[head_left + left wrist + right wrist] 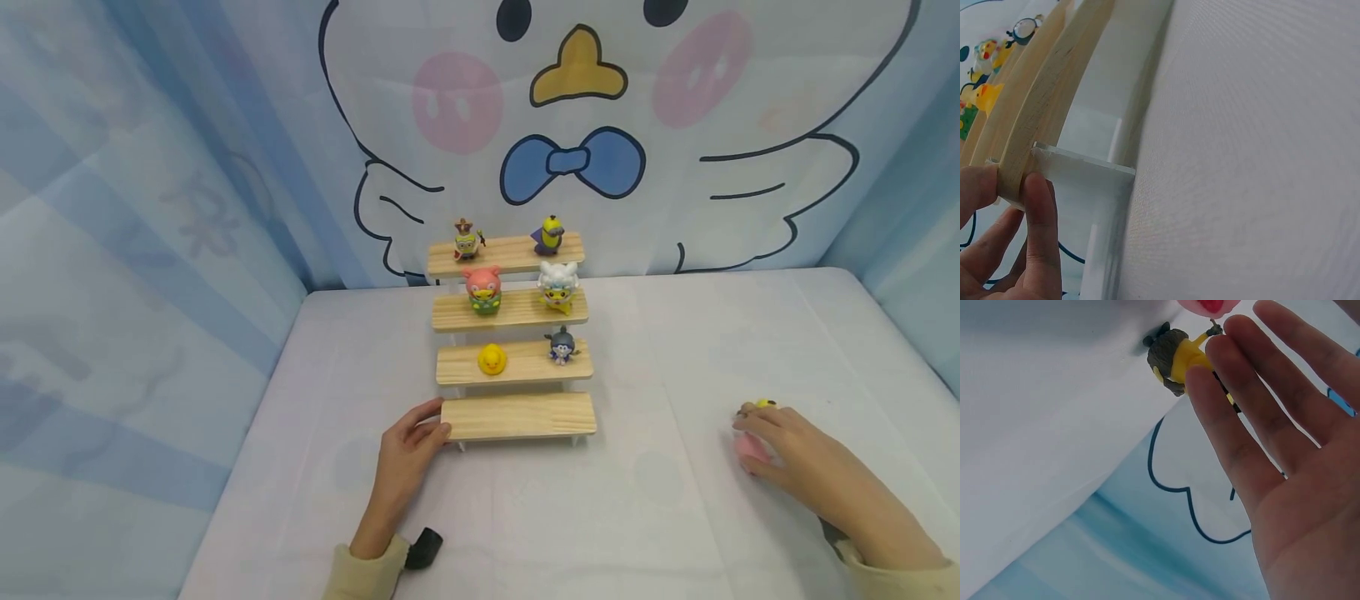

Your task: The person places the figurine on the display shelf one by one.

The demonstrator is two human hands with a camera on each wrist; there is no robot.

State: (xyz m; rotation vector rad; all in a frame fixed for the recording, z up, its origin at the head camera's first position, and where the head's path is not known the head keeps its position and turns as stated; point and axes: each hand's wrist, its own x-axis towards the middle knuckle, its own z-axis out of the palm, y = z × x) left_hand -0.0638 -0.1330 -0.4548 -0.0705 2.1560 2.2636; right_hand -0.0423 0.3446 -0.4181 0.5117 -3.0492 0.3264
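Observation:
My left hand (408,450) pinches the left end of the lowest board of a stepped wooden display stand (517,417); the left wrist view shows thumb and fingers on either side of the board (1054,81). At the right, my right hand (802,454) reaches over a pink figurine (752,448) and a yellow and black figurine (767,402), both partly hidden by it. From the right wrist, my hand's fingers (1260,394) look nearly straight beside the yellow figurine (1185,359). Only the lower part of the pink figurine (1210,306) shows there.
On the upper boards stand a crowned figurine (467,242), a caped figurine (550,236), a pink-hooded figurine (483,290), a white-hooded figurine (558,287), a yellow duck (492,359) and a grey-hatted figurine (562,346). White cloth covers the table (637,517); a printed curtain (570,83) hangs behind.

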